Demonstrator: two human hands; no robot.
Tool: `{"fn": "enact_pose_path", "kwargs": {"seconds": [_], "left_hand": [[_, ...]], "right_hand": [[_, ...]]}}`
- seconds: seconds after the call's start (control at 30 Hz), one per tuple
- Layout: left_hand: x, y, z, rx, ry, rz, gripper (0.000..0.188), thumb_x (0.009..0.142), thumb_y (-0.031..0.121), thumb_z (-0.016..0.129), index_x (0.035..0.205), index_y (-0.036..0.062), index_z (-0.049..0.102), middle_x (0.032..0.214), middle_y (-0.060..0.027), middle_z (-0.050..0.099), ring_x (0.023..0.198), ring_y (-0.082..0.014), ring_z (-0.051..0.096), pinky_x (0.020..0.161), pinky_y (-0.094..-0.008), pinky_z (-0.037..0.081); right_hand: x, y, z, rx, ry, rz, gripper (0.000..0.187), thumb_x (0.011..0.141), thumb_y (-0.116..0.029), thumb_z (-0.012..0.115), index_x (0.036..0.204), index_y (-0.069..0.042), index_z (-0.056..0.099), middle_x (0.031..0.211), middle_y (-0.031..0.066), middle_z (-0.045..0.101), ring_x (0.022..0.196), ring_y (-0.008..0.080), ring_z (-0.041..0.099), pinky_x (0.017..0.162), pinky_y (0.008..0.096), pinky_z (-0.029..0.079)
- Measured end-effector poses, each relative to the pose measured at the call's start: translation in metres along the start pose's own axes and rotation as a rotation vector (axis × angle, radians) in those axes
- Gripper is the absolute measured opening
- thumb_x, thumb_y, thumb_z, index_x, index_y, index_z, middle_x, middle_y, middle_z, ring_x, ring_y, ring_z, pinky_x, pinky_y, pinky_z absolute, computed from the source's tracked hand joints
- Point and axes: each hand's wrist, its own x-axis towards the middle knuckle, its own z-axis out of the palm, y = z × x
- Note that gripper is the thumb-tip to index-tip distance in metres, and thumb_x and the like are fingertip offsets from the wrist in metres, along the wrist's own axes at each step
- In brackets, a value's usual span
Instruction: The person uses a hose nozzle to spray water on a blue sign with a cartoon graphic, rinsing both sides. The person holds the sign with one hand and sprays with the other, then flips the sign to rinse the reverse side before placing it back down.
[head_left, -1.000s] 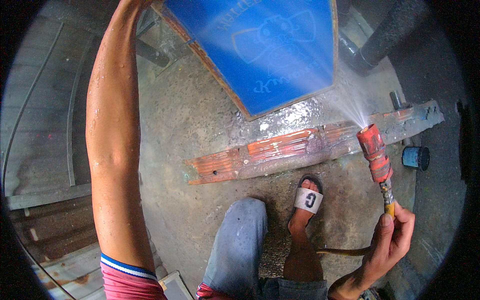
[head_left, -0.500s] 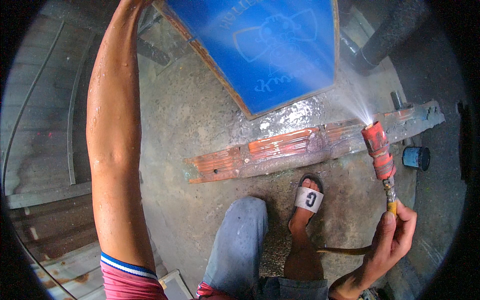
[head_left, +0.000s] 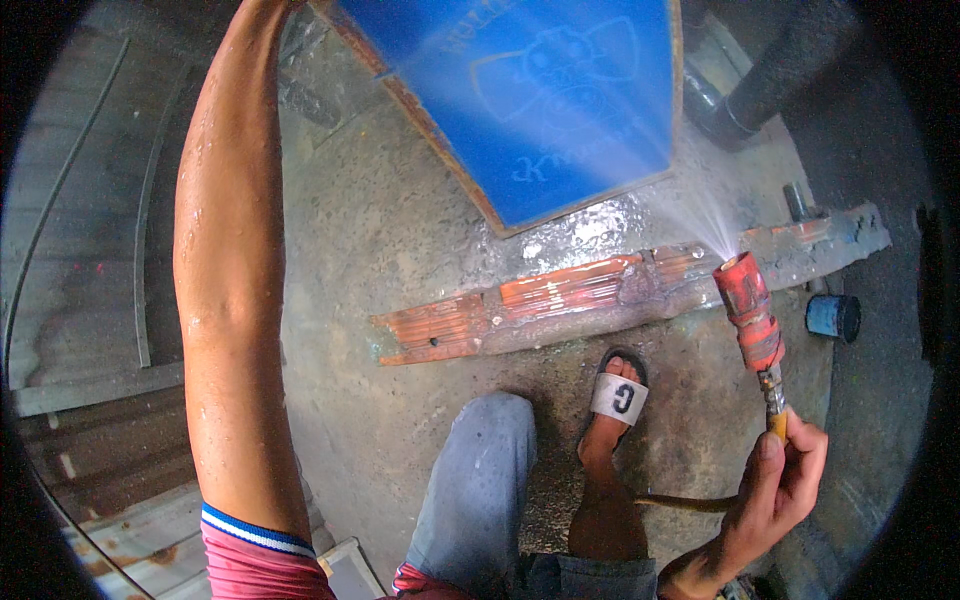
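A brick curb [head_left: 570, 292] runs across a wet, glinting concrete floor [head_left: 370, 215] beside grey panels [head_left: 95, 220].

Workshop wash area, apparently: wet concrete floor [head_left: 400, 225], low brick curb [head_left: 570, 287], spray nozzle [head_left: 750, 310], blue framed panel [head_left: 570, 130].

We see a smooth blue panel [head_left: 550, 110] with a rough brown edge [head_left: 432, 142], a scuffed red nozzle [head_left: 750, 312], wet, glossy, ridged brick [head_left: 570, 287], a rough concrete floor [head_left: 375, 225] and matt denim [head_left: 472, 480].
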Motion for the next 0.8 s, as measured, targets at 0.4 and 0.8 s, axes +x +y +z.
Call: {"fn": "enact_pose_path", "kwargs": {"seconds": [0.4,0.8], "left_hand": [[0.004,-0.003,-0.003,0.056,0.009,0.014,0.036,0.084,0.003,0.060,0.119,0.0021,0.062,0.099,-0.0043,0.067,0.087,-0.0151,0.059,0.079,-0.0283,0.048],[-0.003,0.008,0.003,0.053,0.018,-0.019,0.037,0.083,0.002,0.058,0.120,0.0033,0.062,0.102,-0.0067,0.067,0.091,-0.0172,0.059,0.083,-0.0305,0.047]], "right_hand": [[-0.002,0.007,-0.003,-0.150,0.001,-0.188,0.019,0.092,-0.013,0.055,0.104,0.002,0.055,0.077,-0.0044,0.044,0.061,0.0007,0.034,0.052,0.0161,0.023],[-0.002,0.006,-0.003,-0.008,0.033,0.030,0.018,0.092,-0.013,0.057,0.103,0.002,0.055,0.076,-0.0050,0.043,0.062,0.0007,0.034,0.053,0.0155,0.023]]}}
